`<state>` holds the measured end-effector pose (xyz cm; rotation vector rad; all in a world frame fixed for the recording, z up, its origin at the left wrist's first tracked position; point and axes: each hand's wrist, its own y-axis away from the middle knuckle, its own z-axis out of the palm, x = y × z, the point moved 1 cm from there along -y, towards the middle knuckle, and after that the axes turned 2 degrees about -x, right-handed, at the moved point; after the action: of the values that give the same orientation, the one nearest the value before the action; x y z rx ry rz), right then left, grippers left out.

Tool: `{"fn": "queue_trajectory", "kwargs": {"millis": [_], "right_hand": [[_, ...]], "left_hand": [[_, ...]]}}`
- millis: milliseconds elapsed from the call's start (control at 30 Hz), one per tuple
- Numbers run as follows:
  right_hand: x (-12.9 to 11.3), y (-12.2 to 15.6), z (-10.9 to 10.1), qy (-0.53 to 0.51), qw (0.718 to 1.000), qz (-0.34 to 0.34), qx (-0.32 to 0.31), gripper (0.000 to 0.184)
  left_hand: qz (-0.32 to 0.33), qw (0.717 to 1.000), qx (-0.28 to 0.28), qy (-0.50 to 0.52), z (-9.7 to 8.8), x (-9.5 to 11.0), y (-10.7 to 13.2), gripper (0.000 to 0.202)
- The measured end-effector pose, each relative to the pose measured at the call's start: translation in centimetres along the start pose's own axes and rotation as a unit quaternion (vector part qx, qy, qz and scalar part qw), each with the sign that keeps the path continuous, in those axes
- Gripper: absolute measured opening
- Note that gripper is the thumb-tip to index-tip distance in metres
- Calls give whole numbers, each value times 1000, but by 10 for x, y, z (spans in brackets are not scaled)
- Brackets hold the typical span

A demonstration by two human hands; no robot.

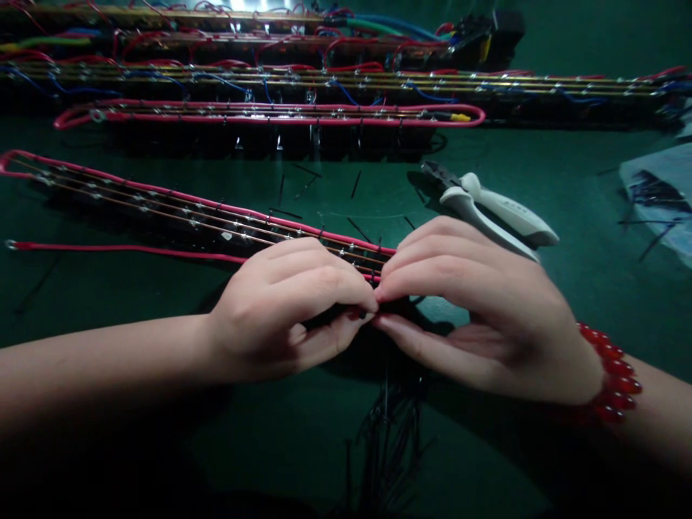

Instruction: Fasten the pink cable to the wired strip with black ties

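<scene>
A long black strip with copper wires and a pink-red wire lies slanted across the green table, its near end reaching my hands. My left hand and my right hand meet fingertip to fingertip over that end, pinching something small and dark that the fingers hide. A red bead bracelet circles my right wrist. Below the hands lies a bundle of thin black cable ties.
White-handled cutters lie just behind my right hand. Several more wired strips are lined up across the back of the table. Loose black tie offcuts are scattered mid-table. A clear plastic bag sits at the right edge.
</scene>
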<state>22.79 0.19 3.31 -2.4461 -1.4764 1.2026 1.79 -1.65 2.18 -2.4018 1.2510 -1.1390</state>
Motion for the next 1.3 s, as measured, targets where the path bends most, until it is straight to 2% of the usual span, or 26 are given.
{"fn": "queue_trajectory", "kwargs": {"millis": [367,500,700,867,933,1033,1100,1200,1300], "right_hand": [[4,1,1,-60,997,44,-16,12],[5,0,-1,-82,995,44,-35,14],[4,-4,-4,-132,988,59,-62,11],[4,-3,-6,-166,983,70,-36,13],[4,-3,-7,-202,974,103,-18,11],[5,-2,-9,-254,951,176,25,5],[6,-2,-8,-285,934,207,59,4],[5,-2,-7,-313,920,222,78,6],[4,-2,-7,-323,916,227,75,7]], "left_hand": [[-16,999,18,28,0,-5,0,9],[5,999,29,25,-1,-5,0,9],[39,999,8,11,-3,-3,-5,13],[36,999,21,22,0,-5,0,8],[3,999,28,-38,1,-6,4,17],[-58,979,0,-193,1,-7,7,36],[-90,959,-41,-266,0,-7,6,40],[-128,942,-96,-294,-2,-5,3,36],[-140,941,-132,-278,-5,-1,2,35]]}}
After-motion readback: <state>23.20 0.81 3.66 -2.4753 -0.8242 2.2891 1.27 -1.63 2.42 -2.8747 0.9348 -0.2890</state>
